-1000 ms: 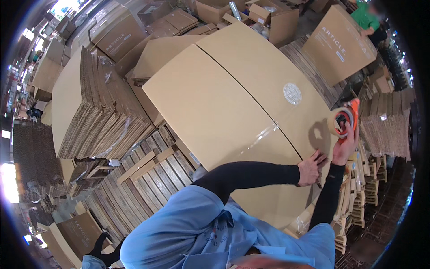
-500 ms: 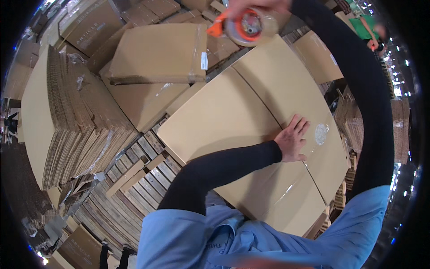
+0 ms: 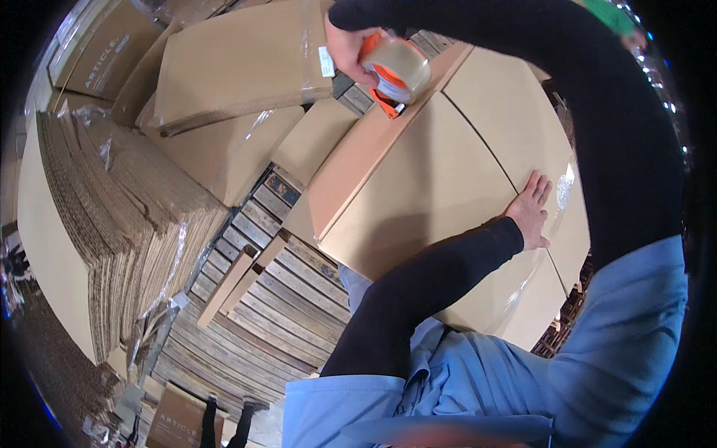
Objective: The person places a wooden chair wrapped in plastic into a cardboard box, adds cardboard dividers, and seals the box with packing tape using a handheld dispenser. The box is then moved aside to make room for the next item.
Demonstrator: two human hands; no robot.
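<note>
A large cardboard box (image 3: 388, 201) with its top flaps closed lies before me, a dark seam running between the flaps. My left hand (image 3: 530, 213) rests flat on the top beside the seam, fingers outstretched. Clear tape crosses the seam near it. My right hand (image 3: 351, 52) grips an orange tape dispenser (image 3: 388, 104) carrying a roll of clear tape (image 3: 403, 67). The dispenser's front end is at the far side of the box, by the far end of the seam. Whether its tape touches the cardboard I cannot tell.
A tall stack of flat cardboard (image 3: 127, 231) stands at the left. Behind it lie more flattened cartons (image 3: 239, 60). Wooden pallet slats (image 3: 276, 306) with loose cardboard strips (image 3: 243, 276) are left of the box. Another person's legs (image 3: 224, 425) show at lower left, a green-clothed person (image 3: 609, 15) at upper right.
My right hand has brought the tape dispenser down to the box's far side, turning its orange front end downward. My left hand stays on the top. The view has shifted, exposing the box's side.
</note>
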